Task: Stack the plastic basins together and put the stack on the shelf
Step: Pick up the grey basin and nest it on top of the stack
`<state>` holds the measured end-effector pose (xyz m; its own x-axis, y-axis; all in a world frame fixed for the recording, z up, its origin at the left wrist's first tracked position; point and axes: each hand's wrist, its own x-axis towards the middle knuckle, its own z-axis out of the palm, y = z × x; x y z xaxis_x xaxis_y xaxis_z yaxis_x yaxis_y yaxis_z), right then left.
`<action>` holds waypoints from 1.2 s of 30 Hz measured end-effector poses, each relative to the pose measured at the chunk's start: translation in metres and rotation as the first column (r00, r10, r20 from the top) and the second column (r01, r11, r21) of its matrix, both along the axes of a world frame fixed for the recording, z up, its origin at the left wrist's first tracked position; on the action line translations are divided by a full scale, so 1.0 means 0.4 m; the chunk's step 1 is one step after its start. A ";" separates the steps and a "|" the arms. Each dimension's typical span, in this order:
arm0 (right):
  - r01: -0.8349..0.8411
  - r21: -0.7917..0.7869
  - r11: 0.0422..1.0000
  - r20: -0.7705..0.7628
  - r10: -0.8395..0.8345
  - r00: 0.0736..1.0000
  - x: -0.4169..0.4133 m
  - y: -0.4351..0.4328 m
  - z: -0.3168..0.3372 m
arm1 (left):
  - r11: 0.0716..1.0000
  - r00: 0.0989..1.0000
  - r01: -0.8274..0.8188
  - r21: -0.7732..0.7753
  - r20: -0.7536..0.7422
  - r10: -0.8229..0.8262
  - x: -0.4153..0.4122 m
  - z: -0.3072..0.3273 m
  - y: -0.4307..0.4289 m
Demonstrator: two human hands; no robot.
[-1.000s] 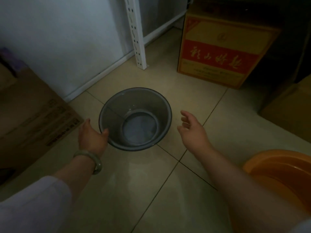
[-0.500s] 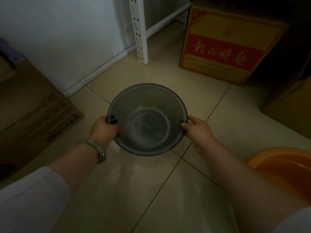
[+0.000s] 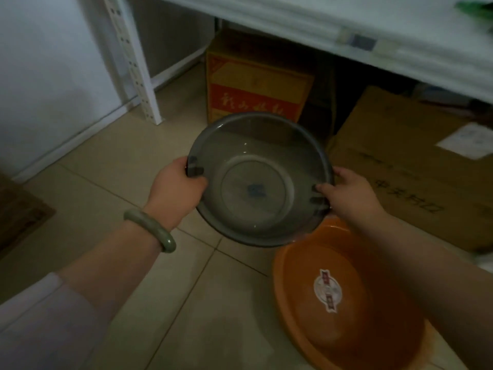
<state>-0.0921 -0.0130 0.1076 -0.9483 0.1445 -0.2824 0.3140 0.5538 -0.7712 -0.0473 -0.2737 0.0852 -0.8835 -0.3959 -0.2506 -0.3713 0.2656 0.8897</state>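
Observation:
A see-through grey plastic basin [image 3: 258,156] is held in the air above the tiled floor. My left hand [image 3: 173,190] grips its left rim and my right hand [image 3: 349,193] grips its right rim, fingers showing through the wall. Its near edge hangs over the far rim of an orange basin [image 3: 296,303] that rests on the floor at the lower right, a round label stuck inside it. My right forearm covers part of the orange basin. A white shelf board [image 3: 373,36] runs across the top right.
A white perforated shelf post [image 3: 138,70] stands at the back left by the wall. Under the shelf sit a yellow and red carton [image 3: 256,86] and a large brown carton [image 3: 416,169]. Another brown box [image 3: 18,212] lies at the left edge.
Both hands closed on the grey basin's rim and lifted it off the floor, carrying it right toward the orange basin. The view swung right and up, bringing the shelf board into sight.

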 end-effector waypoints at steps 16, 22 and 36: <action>0.134 0.259 0.956 0.071 -0.158 0.985 0.320 0.418 -0.063 | 0.838 0.867 0.498 -0.226 0.137 -0.479 0.112 -0.078 0.404; 0.085 0.317 0.945 0.046 -0.105 0.993 0.357 0.462 -0.135 | 0.774 0.828 0.561 -0.294 0.200 -0.525 0.119 -0.127 0.432; 0.087 0.083 0.993 0.189 -0.102 0.977 0.360 0.485 -0.219 | 0.813 0.792 0.569 -0.125 0.352 -0.500 0.132 -0.188 0.434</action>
